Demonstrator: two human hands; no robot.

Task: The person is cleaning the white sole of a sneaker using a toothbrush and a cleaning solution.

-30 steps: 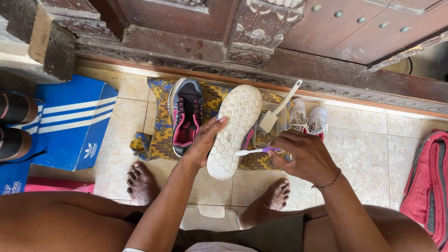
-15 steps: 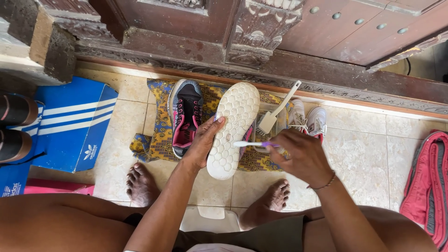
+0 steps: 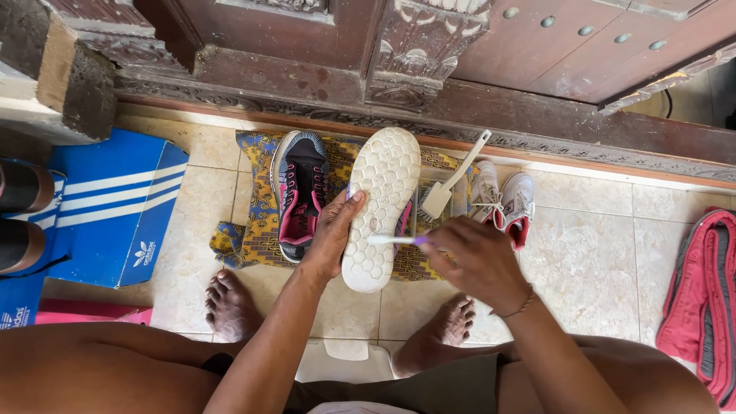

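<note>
My left hand grips a sneaker by its side, turned so its white honeycomb sole faces up. My right hand holds a toothbrush with a white and purple handle, its head lying across the middle of the sole. The matching grey and pink sneaker lies upright to the left on a patterned yellow and blue cloth.
A white brush lies on the cloth by a small white and pink pair of shoes. A blue striped shoebox sits at left, dark shoes beside it. A pink bag lies at right. A carved wooden door frame runs behind. My bare feet rest on tiles.
The toothbrush head has slid further left across the sole as my right hand moved with it. The sneaker and my left hand stay in place.
</note>
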